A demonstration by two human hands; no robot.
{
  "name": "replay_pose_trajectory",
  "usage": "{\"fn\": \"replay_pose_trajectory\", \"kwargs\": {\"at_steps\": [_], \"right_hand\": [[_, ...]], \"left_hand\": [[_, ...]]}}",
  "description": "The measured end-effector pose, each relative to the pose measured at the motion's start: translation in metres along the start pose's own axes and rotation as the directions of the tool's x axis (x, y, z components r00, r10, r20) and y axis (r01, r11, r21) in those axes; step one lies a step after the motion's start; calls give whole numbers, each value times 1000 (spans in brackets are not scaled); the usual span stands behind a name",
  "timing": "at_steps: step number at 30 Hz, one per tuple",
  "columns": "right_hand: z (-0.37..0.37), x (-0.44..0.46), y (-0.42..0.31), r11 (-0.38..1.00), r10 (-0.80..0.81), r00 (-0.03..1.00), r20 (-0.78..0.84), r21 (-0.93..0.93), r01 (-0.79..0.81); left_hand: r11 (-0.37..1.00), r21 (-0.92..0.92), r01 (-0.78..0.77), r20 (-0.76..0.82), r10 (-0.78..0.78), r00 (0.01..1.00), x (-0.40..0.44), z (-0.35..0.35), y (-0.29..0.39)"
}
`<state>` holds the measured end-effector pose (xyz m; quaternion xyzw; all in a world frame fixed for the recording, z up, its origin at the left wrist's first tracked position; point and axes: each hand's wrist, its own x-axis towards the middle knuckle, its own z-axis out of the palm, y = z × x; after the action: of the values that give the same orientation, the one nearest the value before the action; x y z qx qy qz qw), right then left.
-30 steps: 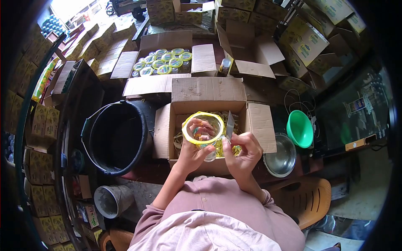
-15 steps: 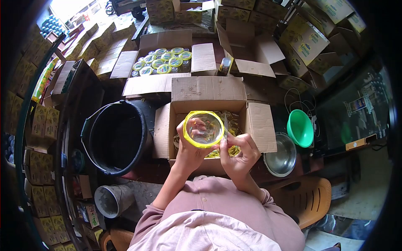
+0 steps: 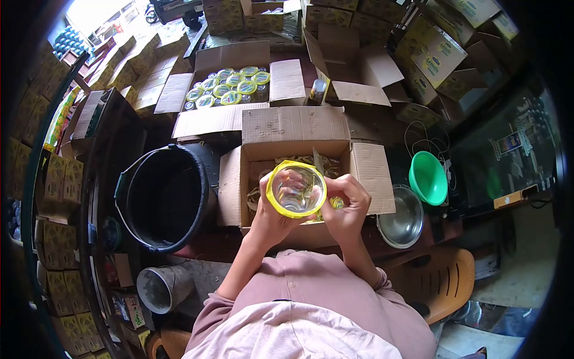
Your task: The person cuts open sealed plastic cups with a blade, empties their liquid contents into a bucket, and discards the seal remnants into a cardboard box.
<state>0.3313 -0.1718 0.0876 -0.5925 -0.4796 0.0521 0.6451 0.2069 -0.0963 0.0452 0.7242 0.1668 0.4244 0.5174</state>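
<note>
My left hand (image 3: pixel 267 209) is wrapped round a clear cup (image 3: pixel 296 189) with a yellow band along its rim, and its fingers show through the clear wall. The cup's round face is turned up toward me. My right hand (image 3: pixel 347 206) is closed at the right side of the rim, with a thin, flat, blade-like strip (image 3: pixel 317 158) standing up from its fingers. Both hands are above an open cardboard box (image 3: pixel 296 128), which holds yellow strips and scraps (image 3: pixel 335 203) partly hidden by the hands and cup.
A black bucket (image 3: pixel 206 203) stands left of the box. To the right are a metal bowl (image 3: pixel 399 224) and a green basin (image 3: pixel 428 178). Behind, another carton (image 3: pixel 209 122) holds several yellow-lidded cups (image 3: pixel 230 87). A small jar (image 3: pixel 317 93) stands near an open carton (image 3: pixel 362 93).
The cup has turned and shifted slightly right in my left hand. My right hand has moved up along the rim, and the blade-like strip now leans further back.
</note>
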Motion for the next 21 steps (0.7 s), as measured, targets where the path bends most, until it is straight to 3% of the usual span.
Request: {"fn": "replay_pose_trajectory", "kwargs": {"at_steps": [2, 12, 19, 21], "right_hand": [[0, -2, 1, 1000, 5, 1000, -24, 6, -5], [1, -11, -2, 997, -59, 997, -45, -54, 57], [1, 1, -3, 996, -69, 997, -43, -59, 67], [-1, 3, 4, 1000, -30, 999, -17, 3, 30]], "left_hand": [[989, -138, 56, 5, -56, 998, 3, 0, 2], [945, -309, 105, 12, -106, 994, 2, -2, -2], [983, -167, 79, 80, -67, 995, 2, -3, 2], [972, -213, 100, 101, -80, 992, 4, -6, 0]]}}
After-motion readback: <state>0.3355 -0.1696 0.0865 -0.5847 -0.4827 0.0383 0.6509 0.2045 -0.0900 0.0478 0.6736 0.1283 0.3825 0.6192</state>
